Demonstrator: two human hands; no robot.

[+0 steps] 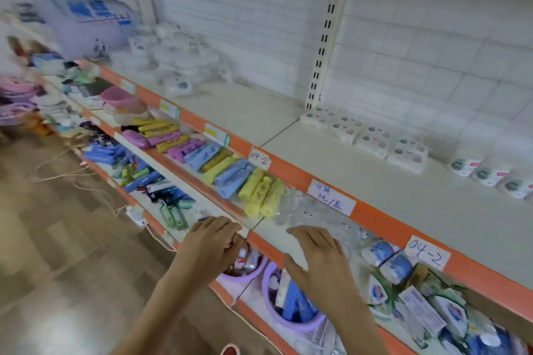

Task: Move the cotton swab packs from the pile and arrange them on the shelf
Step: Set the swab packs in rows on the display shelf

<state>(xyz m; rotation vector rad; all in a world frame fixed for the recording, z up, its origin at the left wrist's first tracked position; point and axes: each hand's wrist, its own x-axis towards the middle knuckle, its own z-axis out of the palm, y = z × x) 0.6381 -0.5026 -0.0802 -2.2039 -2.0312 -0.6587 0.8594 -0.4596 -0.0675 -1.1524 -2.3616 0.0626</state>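
The shelf (375,181), white with an orange front edge, runs from upper left to lower right of the frame. The pile (184,57) of cotton swab packs sits blurred at upper centre-left on it. A row of arranged packs (375,140) lies along the back wall at centre right, continuing toward the right edge. Both hands are low in the frame, well apart from the pile. The left hand (212,245), lower centre, has fingers loosely curled; whether it grips anything cannot be told. The right hand (320,256) is spread flat, fingers straight, over the lower shelf, holding nothing.
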